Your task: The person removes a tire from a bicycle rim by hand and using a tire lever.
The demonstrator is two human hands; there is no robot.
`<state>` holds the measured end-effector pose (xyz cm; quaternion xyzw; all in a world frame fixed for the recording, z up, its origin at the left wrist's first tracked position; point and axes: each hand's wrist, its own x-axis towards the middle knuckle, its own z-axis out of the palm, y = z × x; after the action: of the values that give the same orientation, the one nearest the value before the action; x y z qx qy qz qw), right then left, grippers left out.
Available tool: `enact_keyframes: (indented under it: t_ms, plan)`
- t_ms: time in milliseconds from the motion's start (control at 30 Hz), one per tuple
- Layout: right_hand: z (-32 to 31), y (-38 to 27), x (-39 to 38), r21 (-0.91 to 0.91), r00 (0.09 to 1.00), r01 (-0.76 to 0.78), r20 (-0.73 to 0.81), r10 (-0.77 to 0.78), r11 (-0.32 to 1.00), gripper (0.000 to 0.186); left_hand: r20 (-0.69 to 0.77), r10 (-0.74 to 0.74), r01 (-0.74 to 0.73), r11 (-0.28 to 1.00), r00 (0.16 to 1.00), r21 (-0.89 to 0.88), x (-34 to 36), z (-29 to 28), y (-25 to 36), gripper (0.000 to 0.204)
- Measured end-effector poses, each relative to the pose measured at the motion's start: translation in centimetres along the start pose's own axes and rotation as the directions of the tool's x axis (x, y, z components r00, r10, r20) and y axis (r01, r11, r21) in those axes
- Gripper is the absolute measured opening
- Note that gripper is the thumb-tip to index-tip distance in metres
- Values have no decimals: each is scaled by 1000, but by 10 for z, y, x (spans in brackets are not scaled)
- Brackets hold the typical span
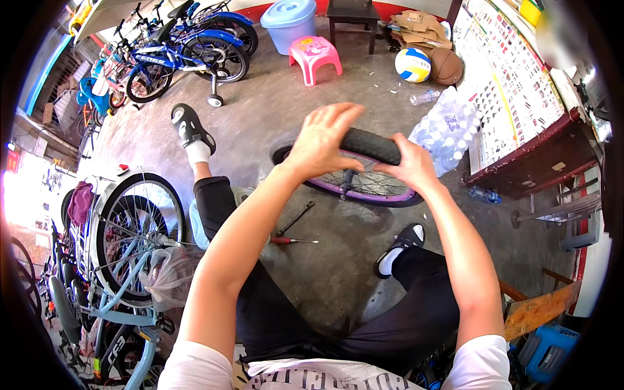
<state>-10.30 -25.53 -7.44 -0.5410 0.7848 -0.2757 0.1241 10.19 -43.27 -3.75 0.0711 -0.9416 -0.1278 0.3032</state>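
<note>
A small bicycle wheel [370, 144] with a fat black tyre, purple rim and thin spokes leans in front of me, between my feet and a little beyond them. My right hand [413, 164] grips the tyre at its upper right, thumb on the near side. At the wheel's upper left, my left hand [322, 142] is open, thumb and fingers spread; whether its palm touches the tyre cannot be seen. On the floor to the left of the wheel lie a dark wrench [296, 218] and a red-handled screwdriver [286, 240].
A light-blue bicycle [140, 260] stands close on my left. Blue children's bicycles [188, 55] are at the far left. Beyond the wheel are a pink stool [315, 58] and a lidded blue bucket [289, 29]. A bag of plastic bottles [448, 130] and two balls [416, 65] lie to the right.
</note>
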Motion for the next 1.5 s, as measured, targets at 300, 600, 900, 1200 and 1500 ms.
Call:
enact_keyframes:
  t_ms: [300, 600, 900, 1200, 1500]
  plan:
    - [-33, 47, -18, 72, 993, -103, 74, 97, 992, 74, 73, -579, 583, 809, 812, -74, -128, 29, -131, 115]
    - [-50, 53, -28, 6, 993, -72, 89, 72, 997, 80, 409, -560, 644, 759, 720, -96, -103, 40, -115, 58]
    - [-38, 2, -10, -286, 899, 405, -47, -435, 868, 67, 584, -301, 379, 925, 754, -13, -53, 41, -29, 54]
    - [-45, 15, -9, -362, 904, 381, -47, -425, 851, 71, 422, -444, 533, 838, 790, -116, -47, 59, 16, 51]
    - [-54, 33, -11, -425, 933, 276, -97, -347, 862, 70, 339, -536, 612, 771, 773, -177, -67, 67, 15, 54]
